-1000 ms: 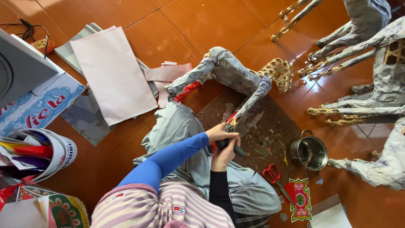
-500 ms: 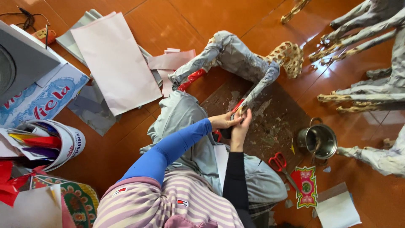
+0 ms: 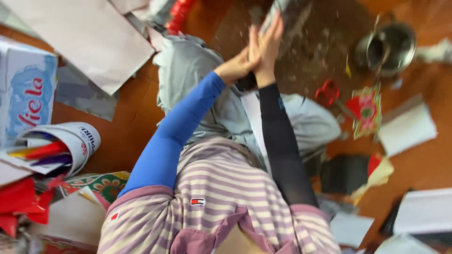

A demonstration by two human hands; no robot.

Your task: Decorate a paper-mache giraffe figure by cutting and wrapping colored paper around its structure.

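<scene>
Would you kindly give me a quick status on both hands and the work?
Left hand and right hand pressed together on the grey papered limb. Grip unclear, picture blurred. Metal pot and red scissors lie nearby, apart.

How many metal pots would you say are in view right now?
1: a metal pot stands on the floor at the upper right, beyond the right hand. Others may lie outside the picture.

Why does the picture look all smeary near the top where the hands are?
In the head view the left hand and right hand are smeared by motion blur, as is the grey papered piece they touch. The metal pot and red scissors look soft too. The striped shirt lower down is sharper. Light is even, with no strong glare.
</scene>
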